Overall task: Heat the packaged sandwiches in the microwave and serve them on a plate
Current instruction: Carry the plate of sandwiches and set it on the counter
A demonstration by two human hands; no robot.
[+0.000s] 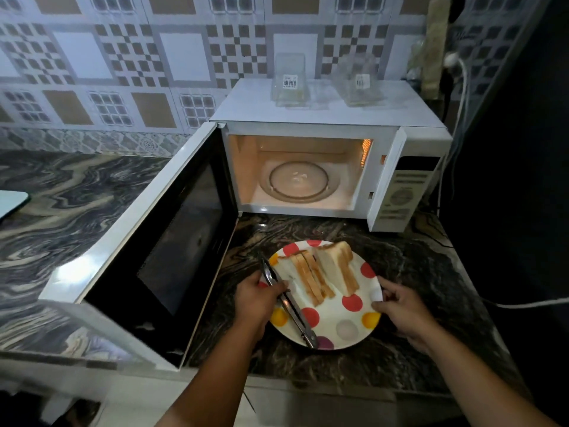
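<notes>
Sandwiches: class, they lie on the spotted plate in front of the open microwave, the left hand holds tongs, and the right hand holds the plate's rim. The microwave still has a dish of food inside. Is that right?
Not quite. The head view shows the microwave holds only its bare glass turntable, no food. The rest stands: the sandwiches lie on the plate, the left hand holds the tongs, and the right hand holds the rim.

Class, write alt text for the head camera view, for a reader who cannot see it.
Two sandwiches lie on a polka-dot plate on a marble counter; the left hand holds metal tongs, the right hand grips the rim. Behind stands an open, lit, empty microwave with two clear empty packages on top.
</notes>
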